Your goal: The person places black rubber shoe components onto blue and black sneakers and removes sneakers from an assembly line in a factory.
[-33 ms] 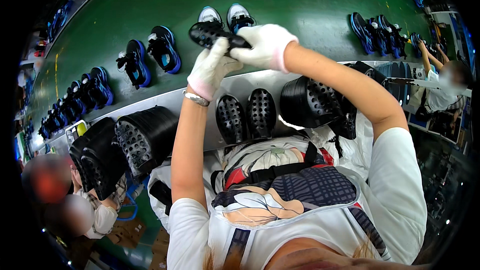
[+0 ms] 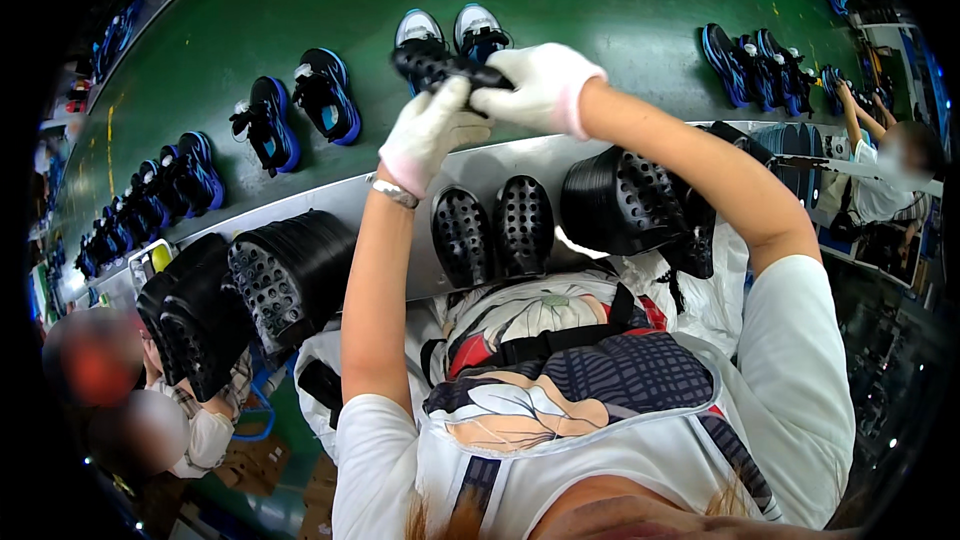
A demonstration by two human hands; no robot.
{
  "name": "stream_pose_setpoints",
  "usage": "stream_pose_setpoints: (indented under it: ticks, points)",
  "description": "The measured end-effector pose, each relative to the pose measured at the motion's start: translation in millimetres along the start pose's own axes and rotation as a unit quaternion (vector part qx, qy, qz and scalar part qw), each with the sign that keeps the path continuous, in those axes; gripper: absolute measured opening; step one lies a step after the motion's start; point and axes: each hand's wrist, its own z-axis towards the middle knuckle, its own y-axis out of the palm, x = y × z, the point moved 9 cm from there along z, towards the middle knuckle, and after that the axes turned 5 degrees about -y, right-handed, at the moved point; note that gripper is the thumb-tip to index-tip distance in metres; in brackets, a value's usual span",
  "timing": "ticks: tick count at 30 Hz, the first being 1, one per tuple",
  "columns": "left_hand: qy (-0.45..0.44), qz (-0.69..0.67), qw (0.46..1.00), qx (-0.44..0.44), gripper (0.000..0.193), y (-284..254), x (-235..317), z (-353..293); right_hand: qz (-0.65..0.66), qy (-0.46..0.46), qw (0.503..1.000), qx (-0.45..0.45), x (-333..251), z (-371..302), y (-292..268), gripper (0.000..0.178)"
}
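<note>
Both gloved hands are closed on one black perforated plastic shoe tree point(image 2: 428, 65), held over the green work surface. My left hand point(image 2: 428, 138) grips it from below with the thumb on top. From the right, my right hand point(image 2: 540, 85) wraps round its narrower end. Just behind it stand a white-toed shoe point(image 2: 416, 26) and its mate point(image 2: 476, 24), partly covered by the tree and my right glove. Closer to my body, two more perforated shoe trees point(image 2: 462, 230) lie side by side on the grey metal ledge point(image 2: 400, 230).
Nested stacks of black shoe trees stand on the ledge at left point(image 2: 290, 260) and right point(image 2: 620, 200). Black-and-blue shoes line the green surface at left point(image 2: 270, 125) and right point(image 2: 725, 65). Co-workers are at the far right point(image 2: 890, 175) and lower left point(image 2: 200, 435).
The held shoe tree has shifted a little to the right, its far end moving with it. My right hand has moved slightly right and up. Both hands keep their grip.
</note>
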Motion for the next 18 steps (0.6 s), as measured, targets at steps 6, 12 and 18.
stream_pose_setpoints:
  ticks: [6, 12, 18]
  points:
    - [0.23, 0.52, 0.817, 0.096, 0.044, -17, -23, 44, -0.017, 0.121, 0.988, -0.096, 75, 10, 20, 0.052]
    - [0.151, 0.64, 0.744, 0.124, 0.022, -18, -43, 84, 0.051, 0.204, 0.966, -0.152, 108, 38, 36, 0.058]
    - [0.152, 0.636, 0.744, 0.137, 0.021, -10, -47, 115, -0.056, 0.208, 0.973, -0.085, 107, 89, 27, 0.042]
